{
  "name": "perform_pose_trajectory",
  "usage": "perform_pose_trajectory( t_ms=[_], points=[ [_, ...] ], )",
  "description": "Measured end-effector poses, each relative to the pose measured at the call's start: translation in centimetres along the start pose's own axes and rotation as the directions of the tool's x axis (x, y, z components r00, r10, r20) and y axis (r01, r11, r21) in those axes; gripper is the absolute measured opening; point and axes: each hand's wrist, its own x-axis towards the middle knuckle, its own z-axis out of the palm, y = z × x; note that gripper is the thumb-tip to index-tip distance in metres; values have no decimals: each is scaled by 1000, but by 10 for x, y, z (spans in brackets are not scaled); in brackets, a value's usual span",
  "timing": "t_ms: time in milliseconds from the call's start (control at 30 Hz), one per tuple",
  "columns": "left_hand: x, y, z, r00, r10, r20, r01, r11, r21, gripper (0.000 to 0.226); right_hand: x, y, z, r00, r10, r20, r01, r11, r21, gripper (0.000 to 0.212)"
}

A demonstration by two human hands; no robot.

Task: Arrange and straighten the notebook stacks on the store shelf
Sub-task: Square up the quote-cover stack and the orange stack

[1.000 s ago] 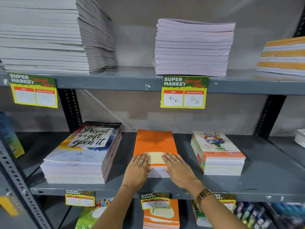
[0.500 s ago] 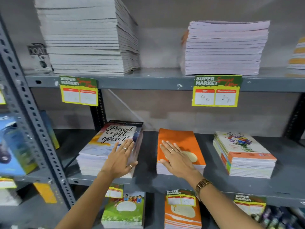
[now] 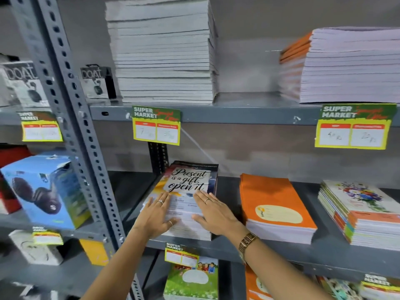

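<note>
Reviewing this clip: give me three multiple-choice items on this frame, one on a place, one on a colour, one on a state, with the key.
1. Where do both hands rest?
A. On the "Present is a gift" stack
B. On the orange stack
C. On the floral stack

2. What colour is the cover of the stack just right of the hands?
A. Green
B. Orange
C. Black

3. How are the hands?
A. Clenched around one notebook
B. Flat and open, palms down
C. Hanging free of the shelf

Key: 1 A, the left hand and right hand lie on the "Present is a gift" stack. 2 B, the orange stack sits there. 3 B, the fingers are spread flat on the cover.
</note>
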Motion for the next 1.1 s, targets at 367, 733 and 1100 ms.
perform_pose_trajectory(
  t_ms=[367, 733, 1100],
  points=[
    [-4, -4, 24, 984, -40, -172, 21, 994, -109, 114, 7, -11, 22, 996, 89, 5, -89, 996, 30, 110],
    [-12, 3, 26, 963, -124, -240, 79, 979, -188, 94, 4, -17, 29, 986, 167, -9, -167, 986, -11, 91],
    [-14, 3, 23, 969, -140, -204, 109, 982, -155, 81, 6, -16, 32, 987, 145, -65, -154, 976, -155, 93]
  ],
)
